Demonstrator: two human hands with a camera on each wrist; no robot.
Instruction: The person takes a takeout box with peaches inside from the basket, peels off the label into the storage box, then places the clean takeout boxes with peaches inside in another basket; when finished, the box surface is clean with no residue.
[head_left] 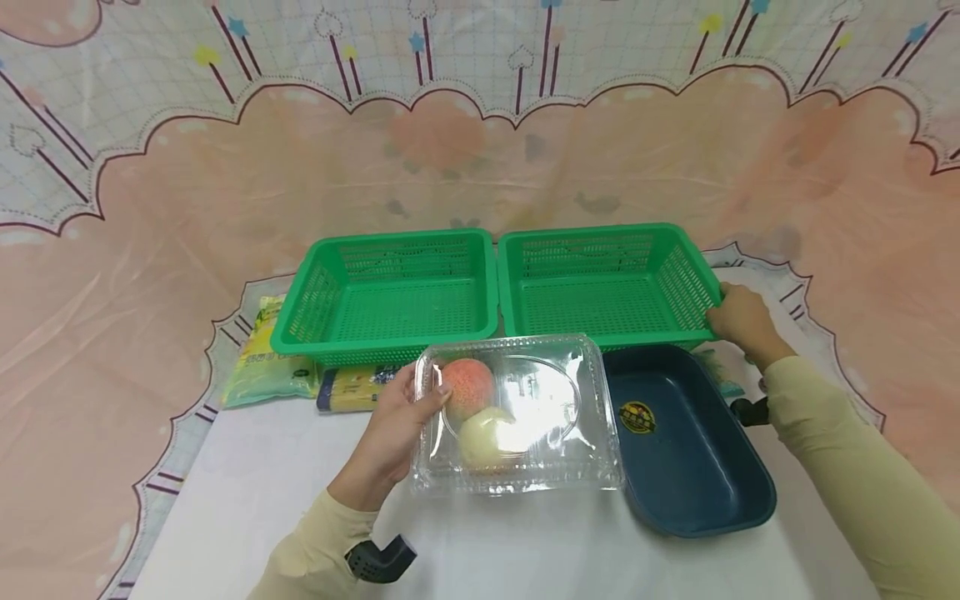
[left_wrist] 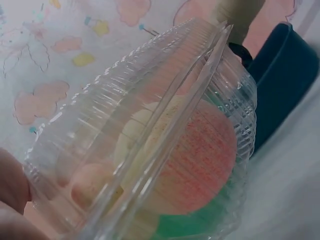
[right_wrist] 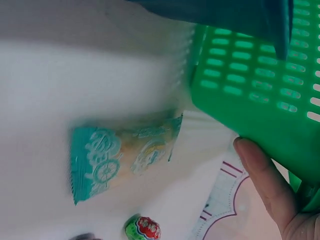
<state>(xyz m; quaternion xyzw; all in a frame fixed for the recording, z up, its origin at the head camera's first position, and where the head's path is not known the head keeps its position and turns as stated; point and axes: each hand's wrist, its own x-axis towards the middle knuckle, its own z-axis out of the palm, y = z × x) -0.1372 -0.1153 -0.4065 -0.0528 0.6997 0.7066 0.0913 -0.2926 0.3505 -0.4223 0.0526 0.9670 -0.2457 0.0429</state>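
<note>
My left hand [head_left: 405, 417] grips the left end of a clear plastic clamshell box [head_left: 517, 412], its thumb on the lid. Inside lie a pink peach-like fruit [head_left: 468, 385] and a pale yellow one [head_left: 483, 437]. The left wrist view shows the same box [left_wrist: 150, 135] close up with the pink fruit [left_wrist: 200, 160] behind the plastic. My right hand [head_left: 738, 321] holds the right front corner of the right green basket [head_left: 607, 283]; its thumb [right_wrist: 265, 185] lies against the basket wall [right_wrist: 260, 85].
A second green basket [head_left: 390, 292] stands to the left. A dark blue tray [head_left: 686, 442] lies in front of the right basket. Yellow-green packets [head_left: 262, 354] lie at the left. A teal snack packet [right_wrist: 120, 160] and a small round sweet [right_wrist: 142, 228] lie near the basket's corner.
</note>
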